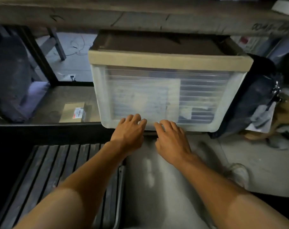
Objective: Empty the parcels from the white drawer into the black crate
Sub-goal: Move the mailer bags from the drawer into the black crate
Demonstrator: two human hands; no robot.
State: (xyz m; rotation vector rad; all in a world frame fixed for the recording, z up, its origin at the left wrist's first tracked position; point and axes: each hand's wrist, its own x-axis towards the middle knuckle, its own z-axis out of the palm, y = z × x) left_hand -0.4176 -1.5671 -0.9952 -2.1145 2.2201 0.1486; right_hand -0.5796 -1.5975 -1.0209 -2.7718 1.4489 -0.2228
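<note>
White drawer [166,95] sat at the centre of the frame, closed inside its beige-topped unit on a low shelf, its translucent front showing pale parcels [145,98] blurred behind the plastic. Both hands met at the drawer's lower front edge. The left hand [130,131] lay with its fingers bent over the bottom lip, touching the plastic, and the right hand [171,139] sat just beside it, fingers likewise curled down onto the same edge; whether either truly gripped the lip I could not tell, since the fingertips were hidden against it. Bare forearms ran back to the lower corners of the frame. Under the left forearm, at lower left, lay the black crate [46,172], its ribbed dark surface showing. Left of the drawer on the same shelf rested a small cardboard box [73,112] with a printed label. A dark bag [249,103] leaned against the unit on the right.
</note>
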